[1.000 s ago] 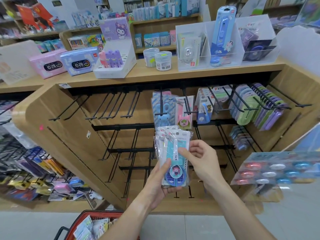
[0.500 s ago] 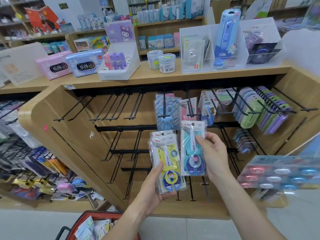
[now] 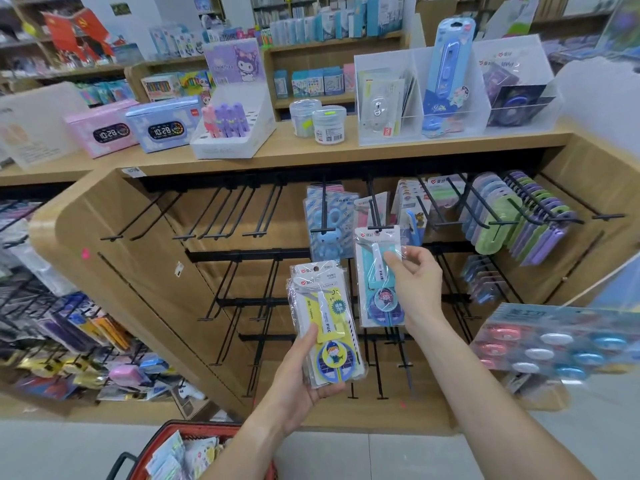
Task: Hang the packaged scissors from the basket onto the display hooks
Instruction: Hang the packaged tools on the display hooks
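Note:
My left hand (image 3: 304, 382) grips a small stack of packaged scissors (image 3: 327, 327), a yellow one on top, held upright in front of the lower hooks. My right hand (image 3: 417, 285) pinches a teal packaged scissors (image 3: 375, 271) and holds it up so its top hole meets the tip of a black display hook (image 3: 375, 211) in the top row. Blue bear scissors (image 3: 329, 220) hang on the hook just left of it. The red basket (image 3: 166, 438) with more packages sits at the bottom edge, below my left arm.
Several black hooks (image 3: 214, 216) at the upper left carry nothing. Green and purple packs (image 3: 519, 220) fill the hooks on the right. The wooden shelf top (image 3: 311, 154) holds clocks, jars and clear bins. A hanging card of tapes (image 3: 561, 341) juts in at right.
My right hand took the teal package off the stack and raised it up and right to the top-row hook. My left hand stayed low with the remaining stack.

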Tool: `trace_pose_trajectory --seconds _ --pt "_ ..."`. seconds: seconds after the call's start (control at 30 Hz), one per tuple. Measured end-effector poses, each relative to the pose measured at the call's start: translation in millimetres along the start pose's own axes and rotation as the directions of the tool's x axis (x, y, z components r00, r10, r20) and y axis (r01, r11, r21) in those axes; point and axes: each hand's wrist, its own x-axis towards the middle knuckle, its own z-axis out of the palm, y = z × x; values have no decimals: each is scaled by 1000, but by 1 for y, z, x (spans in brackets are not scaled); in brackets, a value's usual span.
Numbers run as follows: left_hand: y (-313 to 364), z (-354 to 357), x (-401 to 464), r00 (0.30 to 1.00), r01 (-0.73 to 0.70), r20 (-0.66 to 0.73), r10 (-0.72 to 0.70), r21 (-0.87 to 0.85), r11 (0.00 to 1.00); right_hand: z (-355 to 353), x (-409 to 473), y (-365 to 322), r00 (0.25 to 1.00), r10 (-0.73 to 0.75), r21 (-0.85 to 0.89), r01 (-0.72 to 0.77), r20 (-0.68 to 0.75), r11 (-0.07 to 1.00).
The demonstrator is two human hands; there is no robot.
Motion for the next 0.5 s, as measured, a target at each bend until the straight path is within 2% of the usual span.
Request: trace_pose_trajectory --seconds 0.2,0.3,0.4,0.5 --pt "-1 0 0 1000 -5 12 5 12 1000 7 14 1 997 39 -58 -43 -65 997" --pt "-1 0 3 1000 0 30 0 14 1000 19 47 -1 992 75 -108 -86 -98 990" --pt "-1 -1 8 999 -1 45 0 25 1000 31 84 -6 981 186 -75 -190 -54 979" --pt "1 1 12 999 -6 39 5 29 1000 36 102 -7 979 200 -61 -202 -29 978"
